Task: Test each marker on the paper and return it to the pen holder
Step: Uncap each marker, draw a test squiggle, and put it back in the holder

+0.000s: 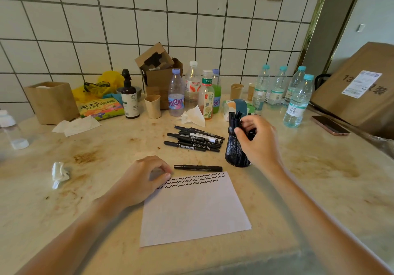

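Right hand curled round marker at pen holder | left hand loosely curled, resting on paper | loose markers just beyond; bottles behind.

On the stained worktop, a crumpled tissue lies at nine o'clock, and a phone lies flat at two o'clock beside a large cardboard box. Along the tiled wall from ten to one o'clock stand a brown paper bag, a dark pump bottle, a beige cup and many plastic bottles.
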